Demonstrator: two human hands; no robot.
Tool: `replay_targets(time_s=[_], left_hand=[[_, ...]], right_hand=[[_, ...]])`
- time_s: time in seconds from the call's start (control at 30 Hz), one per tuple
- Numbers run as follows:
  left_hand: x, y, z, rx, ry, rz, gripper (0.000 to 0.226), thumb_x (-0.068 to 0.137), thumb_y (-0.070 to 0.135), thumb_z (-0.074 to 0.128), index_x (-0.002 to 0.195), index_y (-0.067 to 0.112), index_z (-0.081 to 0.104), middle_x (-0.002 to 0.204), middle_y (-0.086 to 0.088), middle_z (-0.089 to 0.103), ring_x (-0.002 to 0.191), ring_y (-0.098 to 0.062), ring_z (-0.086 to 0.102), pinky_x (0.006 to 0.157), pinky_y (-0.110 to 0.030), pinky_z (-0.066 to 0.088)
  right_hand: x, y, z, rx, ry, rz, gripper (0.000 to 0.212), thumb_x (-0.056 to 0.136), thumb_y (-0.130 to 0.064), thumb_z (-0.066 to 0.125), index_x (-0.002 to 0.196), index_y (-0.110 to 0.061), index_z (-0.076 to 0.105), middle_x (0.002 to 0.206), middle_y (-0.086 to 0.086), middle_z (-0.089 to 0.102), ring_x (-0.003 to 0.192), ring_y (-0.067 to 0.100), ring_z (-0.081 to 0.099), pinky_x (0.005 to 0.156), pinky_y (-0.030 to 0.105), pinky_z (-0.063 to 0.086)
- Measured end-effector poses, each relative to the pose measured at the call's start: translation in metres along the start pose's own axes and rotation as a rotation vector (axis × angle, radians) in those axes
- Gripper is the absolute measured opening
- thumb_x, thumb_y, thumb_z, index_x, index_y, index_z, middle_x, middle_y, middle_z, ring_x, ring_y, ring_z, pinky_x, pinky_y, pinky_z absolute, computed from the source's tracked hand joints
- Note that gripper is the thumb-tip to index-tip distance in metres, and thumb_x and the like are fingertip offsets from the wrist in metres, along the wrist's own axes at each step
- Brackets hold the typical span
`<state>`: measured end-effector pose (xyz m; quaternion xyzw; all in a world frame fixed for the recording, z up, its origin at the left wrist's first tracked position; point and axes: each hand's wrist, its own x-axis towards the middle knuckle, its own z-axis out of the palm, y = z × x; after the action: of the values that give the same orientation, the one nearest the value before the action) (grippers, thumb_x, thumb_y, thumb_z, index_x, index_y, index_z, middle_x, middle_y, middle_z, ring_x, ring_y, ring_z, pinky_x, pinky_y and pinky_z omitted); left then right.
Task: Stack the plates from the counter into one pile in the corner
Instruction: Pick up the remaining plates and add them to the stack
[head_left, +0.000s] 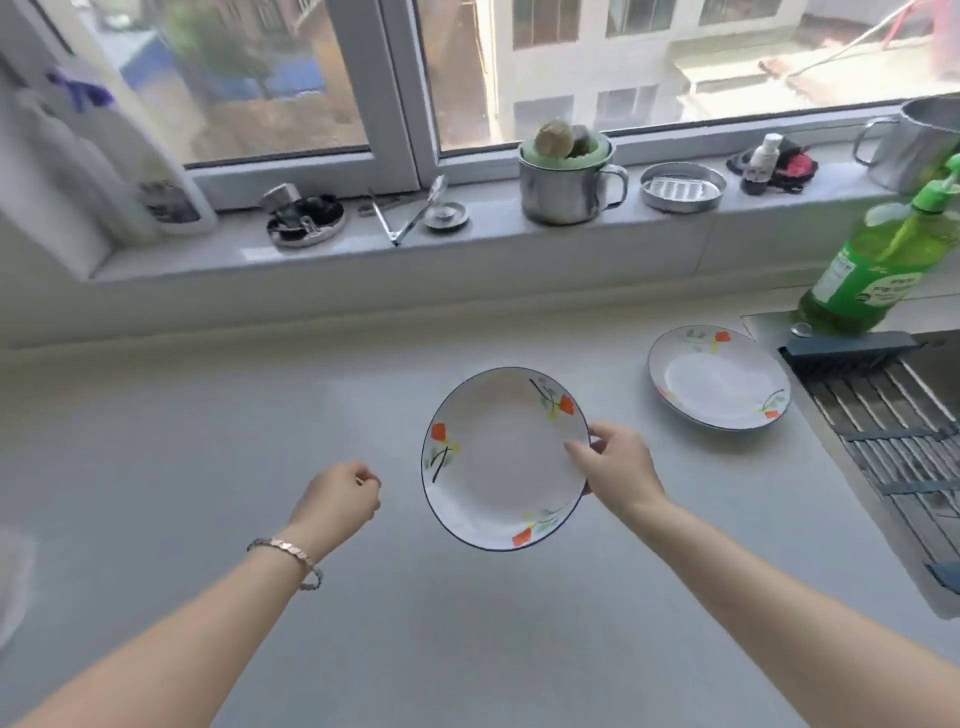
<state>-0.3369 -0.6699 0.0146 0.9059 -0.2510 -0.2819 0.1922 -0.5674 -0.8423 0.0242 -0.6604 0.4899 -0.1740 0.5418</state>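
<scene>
White floral plates, 2 counted

Plate 1 (501, 457) w/ orange flowers + dark rim is lifted above the grey surface (208, 415), tilted, pinched at its right edge by the right hand (615, 465), thumb on top. Plate 2 (719, 376), same pattern, lies flat on surface near the sink rack (893, 415), well apart from plate 1. Left hand (340, 499) curled into a loose fist, holding nothing. 1 green soap bottle (878, 260) by sink.

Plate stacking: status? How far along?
Done: no pile is in view yet. In hand: the right hand grips one floral plate by its rim, above the counter; the left hand is closed and empty. Left: the second plate lies alone near the sink rack.
</scene>
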Motion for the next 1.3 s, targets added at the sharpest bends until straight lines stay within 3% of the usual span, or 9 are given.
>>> replay_targets(time_s=[0.13, 0.3, 0.47, 0.57, 0.73, 0.97, 1.1, 1.2, 1.3], left_hand=[[-0.017, -0.068, -0.061, -0.056, 0.143, -0.1, 0.025, 0.087, 0.012, 0.044, 0.067, 0.024, 0.054, 0.067, 0.004, 0.066, 0.071, -0.023, 0.065, 0.059, -0.025, 0.044], [-0.041, -0.158, -0.129, -0.137, 0.312, -0.221, 0.026, 0.085, 0.012, 0.046, 0.062, 0.022, 0.055, 0.066, 0.0, 0.068, 0.076, -0.03, 0.07, 0.069, -0.036, 0.055], [-0.058, -0.252, -0.203, -0.2, 0.437, -0.28, 0.024, 0.086, 0.009, 0.047, 0.068, 0.015, 0.061, 0.08, -0.016, 0.073, 0.081, -0.036, 0.069, 0.079, -0.044, 0.056], [-0.07, -0.309, -0.257, -0.113, 0.499, -0.303, 0.02, 0.087, 0.013, 0.047, 0.083, 0.01, 0.066, 0.09, -0.013, 0.073, 0.087, -0.032, 0.068, 0.083, -0.04, 0.054], [-0.086, -0.392, -0.33, -0.064, 0.582, -0.408, 0.02, 0.09, 0.016, 0.044, 0.079, 0.014, 0.061, 0.097, -0.011, 0.072, 0.091, -0.031, 0.067, 0.086, -0.037, 0.052], [-0.094, -0.465, -0.37, -0.058, 0.583, -0.516, 0.02, 0.09, 0.017, 0.042, 0.08, 0.018, 0.059, 0.095, -0.008, 0.071, 0.084, -0.027, 0.062, 0.067, -0.026, 0.04], [-0.095, -0.486, -0.373, -0.083, 0.584, -0.54, 0.018, 0.09, 0.017, 0.041, 0.081, 0.022, 0.056, 0.095, -0.005, 0.07, 0.081, -0.025, 0.06, 0.066, -0.024, 0.039], [-0.094, -0.497, -0.374, -0.094, 0.572, -0.545, 0.018, 0.089, 0.016, 0.04, 0.084, 0.022, 0.056, 0.092, -0.002, 0.068, 0.083, -0.025, 0.062, 0.066, -0.025, 0.04], [-0.092, -0.501, -0.375, -0.098, 0.558, -0.543, 0.018, 0.089, 0.017, 0.04, 0.087, 0.022, 0.057, 0.091, -0.001, 0.067, 0.084, -0.026, 0.063, 0.065, -0.025, 0.039]], right_hand=[[-0.007, -0.038, 0.079, 0.037, -0.168, -0.028, 0.015, 0.084, -0.009, 0.054, 0.084, -0.014, 0.069, 0.068, 0.01, 0.069, 0.051, 0.022, 0.066, 0.053, 0.033, 0.059], [-0.028, -0.087, 0.183, -0.006, -0.339, -0.068, 0.016, 0.085, -0.01, 0.055, 0.075, -0.019, 0.064, 0.074, 0.014, 0.07, 0.063, 0.035, 0.069, 0.07, 0.048, 0.059], [-0.059, -0.143, 0.29, -0.058, -0.453, -0.158, 0.021, 0.085, -0.01, 0.056, 0.07, -0.021, 0.063, 0.071, 0.011, 0.07, 0.064, 0.038, 0.07, 0.068, 0.049, 0.059], [-0.079, -0.177, 0.357, -0.045, -0.503, -0.169, 0.021, 0.085, -0.008, 0.055, 0.07, -0.02, 0.064, 0.07, 0.01, 0.07, 0.059, 0.033, 0.069, 0.065, 0.045, 0.06], [-0.105, -0.231, 0.46, 0.018, -0.569, -0.165, 0.015, 0.086, -0.004, 0.052, 0.087, -0.003, 0.067, 0.07, 0.013, 0.069, 0.055, 0.022, 0.067, 0.048, 0.025, 0.057], [-0.139, -0.263, 0.568, 0.039, -0.606, -0.031, 0.013, 0.088, -0.003, 0.051, 0.089, 0.002, 0.063, 0.074, 0.014, 0.065, 0.058, 0.023, 0.064, 0.041, 0.02, 0.054], [-0.147, -0.258, 0.613, 0.017, -0.615, 0.036, 0.018, 0.088, -0.001, 0.051, 0.072, -0.003, 0.059, 0.072, 0.012, 0.062, 0.057, 0.023, 0.062, 0.036, 0.02, 0.051], [-0.147, -0.25, 0.635, -0.059, -0.586, 0.029, 0.022, 0.086, -0.004, 0.053, 0.065, -0.006, 0.056, 0.071, 0.011, 0.058, 0.065, 0.028, 0.061, 0.055, 0.034, 0.06], [-0.147, -0.243, 0.642, -0.099, -0.585, 0.023, 0.019, 0.086, -0.006, 0.054, 0.068, -0.009, 0.058, 0.071, 0.008, 0.062, 0.068, 0.029, 0.064, 0.077, 0.05, 0.058]])
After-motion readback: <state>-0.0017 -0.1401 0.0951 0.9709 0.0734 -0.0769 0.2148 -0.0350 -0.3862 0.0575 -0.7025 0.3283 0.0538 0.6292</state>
